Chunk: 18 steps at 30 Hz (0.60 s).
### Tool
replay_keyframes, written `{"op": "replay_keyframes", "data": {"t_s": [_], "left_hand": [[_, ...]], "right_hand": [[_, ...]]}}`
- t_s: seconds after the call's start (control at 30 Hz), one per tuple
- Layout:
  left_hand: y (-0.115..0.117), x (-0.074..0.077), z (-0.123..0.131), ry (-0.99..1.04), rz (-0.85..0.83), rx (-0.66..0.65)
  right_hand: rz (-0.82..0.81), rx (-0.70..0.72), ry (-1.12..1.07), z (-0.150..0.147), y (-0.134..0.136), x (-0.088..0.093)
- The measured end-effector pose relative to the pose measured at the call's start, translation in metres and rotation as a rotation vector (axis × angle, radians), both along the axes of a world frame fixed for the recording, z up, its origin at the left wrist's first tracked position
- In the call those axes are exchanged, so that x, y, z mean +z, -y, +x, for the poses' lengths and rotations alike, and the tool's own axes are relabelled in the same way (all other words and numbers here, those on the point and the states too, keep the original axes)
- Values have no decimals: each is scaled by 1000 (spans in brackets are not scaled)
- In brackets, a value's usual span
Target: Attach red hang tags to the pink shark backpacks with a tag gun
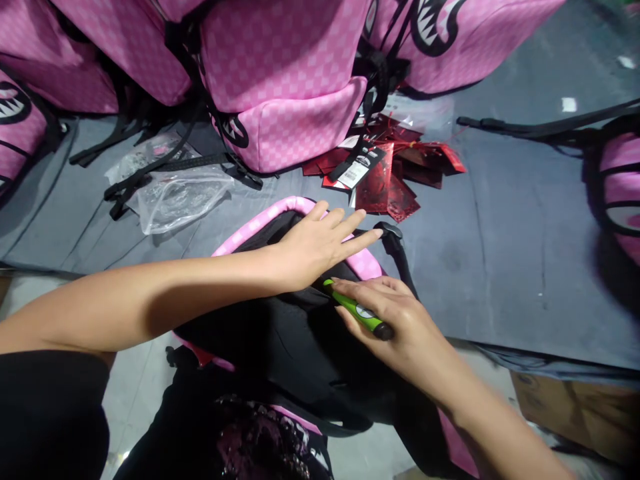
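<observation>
A backpack (300, 337), black with pink checked trim, lies before me across the table edge, its black side facing up. My left hand (323, 243) rests flat across its pink upper rim, fingers spread. In my right hand (393, 310) is a bright green marker-like tool (361, 312) with a dark end and a pale round mark. Its far end meets the black fabric just below my left palm; the tip itself cannot be made out. A black strap with a buckle (390, 231) sticks out at the bag's right.
Pink checked backpacks (280, 60) stand along the back of the grey table (505, 267), and another (623, 173) is at the right. Red and black hang tags (385, 180) lie piled behind my hands. Clear plastic bags (183, 197) are at the left. Cardboard boxes (565, 407) sit below.
</observation>
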<state>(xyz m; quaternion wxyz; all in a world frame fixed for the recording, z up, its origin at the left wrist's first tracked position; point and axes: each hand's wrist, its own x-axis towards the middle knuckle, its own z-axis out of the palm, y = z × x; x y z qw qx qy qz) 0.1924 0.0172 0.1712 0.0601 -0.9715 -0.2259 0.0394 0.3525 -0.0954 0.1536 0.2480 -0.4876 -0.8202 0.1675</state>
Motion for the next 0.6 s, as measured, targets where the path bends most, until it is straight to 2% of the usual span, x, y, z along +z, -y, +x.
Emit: {"op": "replay_keyframes", "data": {"t_s": [0.13, 0.3, 0.47, 0.6], "left_hand": [[0, 3, 0, -2, -13, 3], [1, 4, -1, 43, 41, 11], [-6, -5, -4, 98, 75, -35], [-9, -14, -4, 180, 97, -37]], "right_hand": [[-55, 72, 3, 4, -9, 3], [-4, 59, 54, -2, -15, -1], [44, 79, 34, -4, -19, -6], [98, 115, 96, -7, -24, 0]]}}
